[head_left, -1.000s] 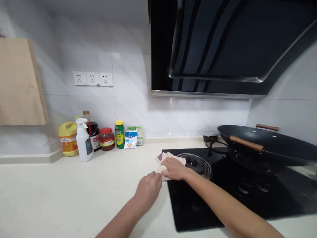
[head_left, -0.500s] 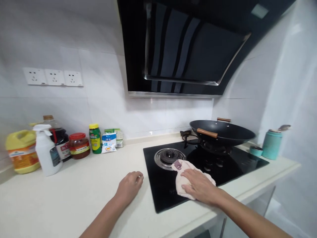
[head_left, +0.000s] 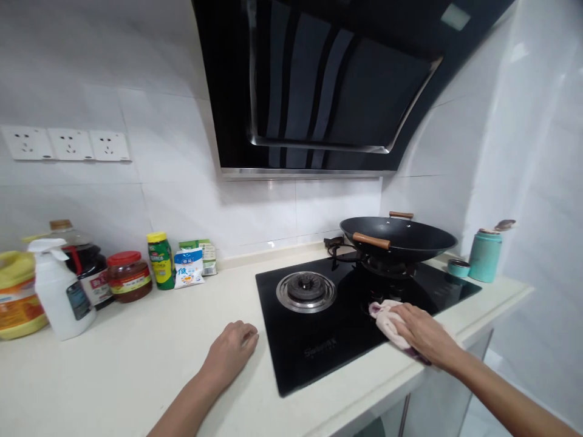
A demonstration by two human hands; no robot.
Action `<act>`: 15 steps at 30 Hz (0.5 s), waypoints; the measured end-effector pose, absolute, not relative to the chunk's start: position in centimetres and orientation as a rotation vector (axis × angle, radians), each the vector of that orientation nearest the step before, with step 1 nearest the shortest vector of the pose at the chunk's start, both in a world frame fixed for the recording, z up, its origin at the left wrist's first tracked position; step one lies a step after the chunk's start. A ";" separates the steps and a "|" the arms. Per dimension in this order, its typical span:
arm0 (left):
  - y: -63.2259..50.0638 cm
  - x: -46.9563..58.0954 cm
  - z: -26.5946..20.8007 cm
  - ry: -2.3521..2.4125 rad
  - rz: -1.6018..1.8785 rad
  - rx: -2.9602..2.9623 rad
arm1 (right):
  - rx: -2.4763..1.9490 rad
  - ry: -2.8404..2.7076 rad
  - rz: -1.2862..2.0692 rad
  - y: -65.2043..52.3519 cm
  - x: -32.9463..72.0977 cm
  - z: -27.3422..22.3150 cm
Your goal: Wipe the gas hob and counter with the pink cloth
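Observation:
A pale pink cloth (head_left: 388,320) is bunched under my right hand (head_left: 421,332), which grips it against the front part of the black glass gas stove (head_left: 319,358). Part of the cloth hangs toward the stove's front edge. My left hand (head_left: 232,349) rests on the pale countertop (head_left: 150,358) just left of the stove, its fingers curled in and apparently holding nothing. The left burner (head_left: 306,288) is bare. A black wok (head_left: 401,240) with wooden handles sits over the right burner.
Along the wall at left stand a yellow jug (head_left: 18,297), a white spray bottle (head_left: 61,291), a dark sauce bottle (head_left: 91,273), a red-lidded jar (head_left: 129,276), a green shaker (head_left: 161,261) and a white packet (head_left: 189,267). A teal canister (head_left: 485,256) is at right; a black range hood (head_left: 328,91) hangs above.
My right hand has moved the cloth rightward across the stove, away from the left burner, bunching it more. My left hand stays on the counter. The view has shifted slightly to the right.

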State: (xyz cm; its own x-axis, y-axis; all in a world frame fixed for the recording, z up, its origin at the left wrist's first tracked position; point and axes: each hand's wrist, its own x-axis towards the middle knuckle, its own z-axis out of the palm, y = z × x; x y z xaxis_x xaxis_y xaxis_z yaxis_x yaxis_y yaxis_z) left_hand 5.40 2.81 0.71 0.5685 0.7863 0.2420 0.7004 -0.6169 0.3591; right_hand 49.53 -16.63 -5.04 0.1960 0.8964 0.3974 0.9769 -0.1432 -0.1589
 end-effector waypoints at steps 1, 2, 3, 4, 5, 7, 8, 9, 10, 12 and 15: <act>2.9 5.4 0.6 1.235 0.557 2.585 | -2.146 -1.742 -0.319 -16.8 50.7 -5.1; 3.0 5.4 0.5 1.225 0.553 2.595 | -2.209 -1.712 -0.347 -16.9 52.0 -5.2; 3.2 5.4 0.4 1.215 0.548 2.607 | -2.287 -1.657 -0.377 -17.1 53.3 -5.3; 3.3 5.4 0.3 1.205 0.544 2.619 | -2.375 -1.575 -0.407 -17.2 54.5 -5.4; 3.3 5.4 0.2 1.196 0.543 2.628 | -2.463 -1.471 -0.440 -17.3 55.7 -5.5; 3.5 5.4 0.0 1.185 0.546 2.638 | -2.595 -1.267 -0.506 -17.3 57.8 -5.6; 3.5 5.4 0.0 1.184 0.546 2.640 | -2.640 -1.195 -0.533 -17.2 58.8 -5.5; 3.5 5.4 -0.1 1.182 0.542 2.642 | -2.677 -1.143 -0.549 -16.9 59.6 -5.5; 3.5 5.4 -0.2 1.181 0.537 2.647 | -2.708 -1.106 -0.551 -16.6 60.3 -5.3; 3.6 5.5 -0.4 1.179 0.527 2.659 | -2.753 -1.074 -0.512 -15.6 61.3 -4.9; 3.9 5.6 -0.7 1.163 0.545 2.677 | -2.752 -1.106 -0.392 -13.8 62.3 -4.1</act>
State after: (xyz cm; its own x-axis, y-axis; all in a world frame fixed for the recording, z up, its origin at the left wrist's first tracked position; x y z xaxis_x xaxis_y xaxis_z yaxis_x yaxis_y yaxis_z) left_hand 5.64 3.90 -0.66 0.6285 0.7325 0.2615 0.6694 -0.6806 0.2979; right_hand 62.32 -13.79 -4.10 0.6944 0.6566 0.2946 0.6956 -0.7172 -0.0411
